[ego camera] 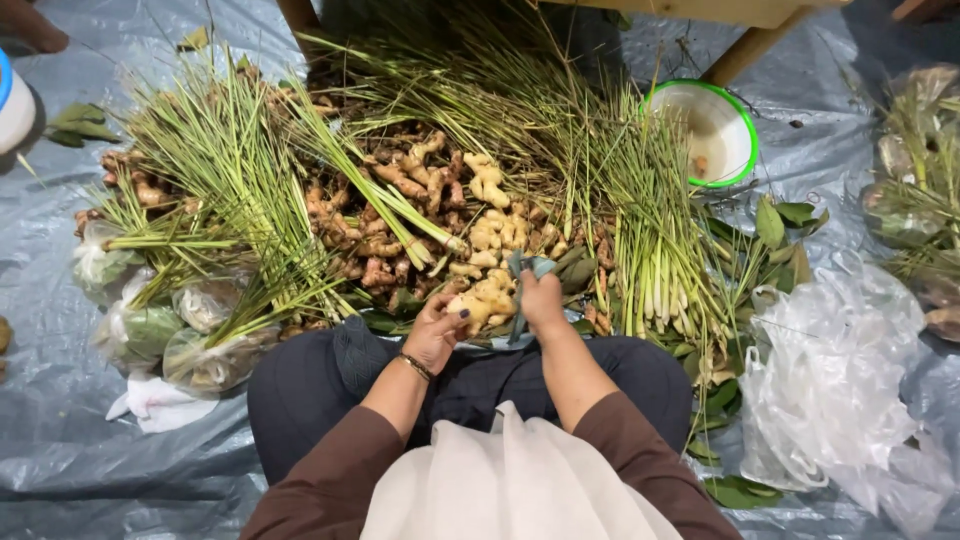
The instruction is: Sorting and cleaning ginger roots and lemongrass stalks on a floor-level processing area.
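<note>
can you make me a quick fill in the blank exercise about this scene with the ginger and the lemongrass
1. The left hand rests on a pale piece of ____ at the near edge of the pile.
2. The right hand grips a few green ____.
3. The white bowl beyond the lemongrass stalks has a ____ rim.
4. Everything lies on a grey plastic ____ spread on the ground.

Missing words: ginger; leaves; green; sheet
</note>
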